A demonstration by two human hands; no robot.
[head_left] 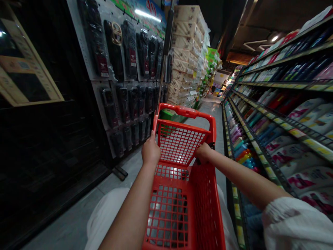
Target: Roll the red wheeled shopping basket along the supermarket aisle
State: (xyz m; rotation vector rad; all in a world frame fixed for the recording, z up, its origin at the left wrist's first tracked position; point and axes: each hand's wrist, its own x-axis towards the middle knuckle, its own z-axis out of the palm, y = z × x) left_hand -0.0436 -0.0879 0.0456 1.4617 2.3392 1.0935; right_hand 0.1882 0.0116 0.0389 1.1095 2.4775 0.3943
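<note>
A red plastic shopping cart [205,194] with a grid floor stands right before me, its basket holding nothing that I can see. My left hand [151,150] is closed on the cart's left side, near the upper end of the rim. On the right side, my right hand [203,153] is closed around the cart's edge, beside a small dark piece whose nature I cannot make out. The red handle bar [186,111] rises at the far end, beyond both hands, and neither touches it.
Belts in plastic sleeves hang on a white display panel [91,69] at the left. Wrapped packs [184,52] are stacked beyond it. Shelves of bottles [273,118] line the right side. The grey aisle floor [212,107] runs ahead.
</note>
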